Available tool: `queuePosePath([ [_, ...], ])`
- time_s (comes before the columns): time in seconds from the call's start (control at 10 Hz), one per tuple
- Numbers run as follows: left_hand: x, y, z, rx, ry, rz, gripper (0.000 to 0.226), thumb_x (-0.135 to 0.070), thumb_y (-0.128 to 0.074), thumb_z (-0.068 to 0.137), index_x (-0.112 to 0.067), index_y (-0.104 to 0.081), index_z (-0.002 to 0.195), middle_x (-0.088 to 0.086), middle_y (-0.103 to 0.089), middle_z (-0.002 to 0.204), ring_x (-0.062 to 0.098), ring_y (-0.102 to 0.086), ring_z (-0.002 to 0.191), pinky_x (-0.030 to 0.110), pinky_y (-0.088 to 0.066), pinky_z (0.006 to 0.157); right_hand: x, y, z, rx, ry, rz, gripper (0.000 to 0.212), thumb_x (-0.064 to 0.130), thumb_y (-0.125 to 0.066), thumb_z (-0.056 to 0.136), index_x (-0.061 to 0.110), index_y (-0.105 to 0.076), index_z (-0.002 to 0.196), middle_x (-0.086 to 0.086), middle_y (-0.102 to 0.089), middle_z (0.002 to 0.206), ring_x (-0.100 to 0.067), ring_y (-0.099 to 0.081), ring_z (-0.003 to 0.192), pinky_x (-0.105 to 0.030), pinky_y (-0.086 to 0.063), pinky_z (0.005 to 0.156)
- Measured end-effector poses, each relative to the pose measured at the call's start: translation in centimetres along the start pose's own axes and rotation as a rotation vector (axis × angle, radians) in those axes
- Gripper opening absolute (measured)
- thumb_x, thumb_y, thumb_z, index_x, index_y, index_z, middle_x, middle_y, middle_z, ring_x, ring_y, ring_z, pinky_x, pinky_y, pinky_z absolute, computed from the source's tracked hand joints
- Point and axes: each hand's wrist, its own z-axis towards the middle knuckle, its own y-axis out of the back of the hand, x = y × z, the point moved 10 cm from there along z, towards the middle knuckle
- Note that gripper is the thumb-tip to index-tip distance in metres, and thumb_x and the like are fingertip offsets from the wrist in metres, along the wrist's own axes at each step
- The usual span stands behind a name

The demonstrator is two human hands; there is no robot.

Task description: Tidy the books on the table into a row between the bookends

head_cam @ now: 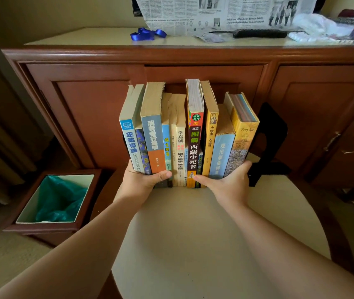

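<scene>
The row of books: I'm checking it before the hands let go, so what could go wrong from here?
1. The black bookend on the right stands apart from the tilted yellow book; once the right hand lets go, that end may topple.
2. The left hand covers the other end and little support shows there, so the white book could slide out.
3. The row stands near the table edge by the cabinet.

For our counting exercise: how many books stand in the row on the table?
11 books, upright in one row on the table, the left hand and right hand gripping its ends; thin ones may be hidden between thicker spines.
</scene>
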Motion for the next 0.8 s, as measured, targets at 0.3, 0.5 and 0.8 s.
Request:
queuePosePath([
  [0.3,1.0,0.2,0.5,0.021,0.029,-0.013,0.072,-0.008,-0.092,0.071,-0.009,-0.058,0.134,0.005,-0.076,0.122,0.024,-0.072,0.115,0.044,-0.061,0.094,0.1,0.1,-0.1,0.021,-0.005,-0.017,0.107,0.048,-0.104,0.041,0.022,-0.030,0.115,0.005,-0.057,0.117,-0.012,-0.054,0.106,-0.027,-0.047,0.074],
  [0.5,1.0,1.5,-0.4,-0.012,0.135,0.255,0.083,-0.023,-0.101,0.063,-0.028,-0.054,0.132,-0.011,-0.073,0.118,0.010,-0.069,0.110,0.043,-0.056,0.103,0.7,0.5,-0.7,0.153,-0.073,-0.119,0.108,0.047,-0.102,0.051,0.023,-0.026,0.124,0.009,-0.051,0.118,-0.022,-0.062,0.115,-0.032,-0.051,0.078],
  [0.8,-0.1,-0.2,-9.3,0.083,0.058,0.622,0.100,-0.024,-0.089,0.069,-0.048,-0.028,0.145,-0.014,-0.051,0.134,0.018,-0.052,0.126,0.023,-0.054,0.096,-2.3,1.8,-6.6,0.431,-0.062,-0.452,0.138,0.069,-0.083,0.070,0.020,0.003,0.166,0.001,-0.009,0.173,-0.022,-0.019,0.157,-0.038,-0.025,0.122],
])
